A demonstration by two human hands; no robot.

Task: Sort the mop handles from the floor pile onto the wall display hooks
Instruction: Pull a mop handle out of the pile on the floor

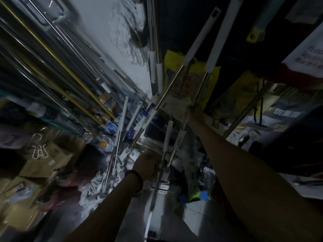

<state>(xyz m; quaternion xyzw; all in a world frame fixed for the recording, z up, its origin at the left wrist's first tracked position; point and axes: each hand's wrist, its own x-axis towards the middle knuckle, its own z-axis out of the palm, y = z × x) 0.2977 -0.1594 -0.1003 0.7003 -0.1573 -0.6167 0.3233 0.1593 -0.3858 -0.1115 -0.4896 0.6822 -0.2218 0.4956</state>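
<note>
The sort is underway and, by my reading, nearer its start than its end. The right hand [194, 111] is up at the wall, its fingers seemingly closed round the bare metal foot of a raised handle [215, 49] whose white grip points up toward the display. A second handle [200, 37] hangs or leans just beside it, in front of a yellow pack [174, 58]. The hooks themselves I cannot make out (the top of the frame is dark and the grips run off into it), so I cannot tell whether either of these two is already hung. Lower down, the left hand [146, 165] is curled round the metal shaft of a long handle [167, 135], which runs from its white grip down toward the floor tiles. A twin handle [179, 139] stands just beside it, and the dimness leaves it unclear whether the fingers take in one shaft or both. Left of that hand, the pile [115, 154] holds several more handles leaning together among mop heads and packets. So, as a judgement: one handle at the wall being placed, perhaps one beside it done, one or two in the left hand waiting, and a clutch on the floor untouched. What is left is to seat the raised handle, pass up the next, then work through the pile.
</note>
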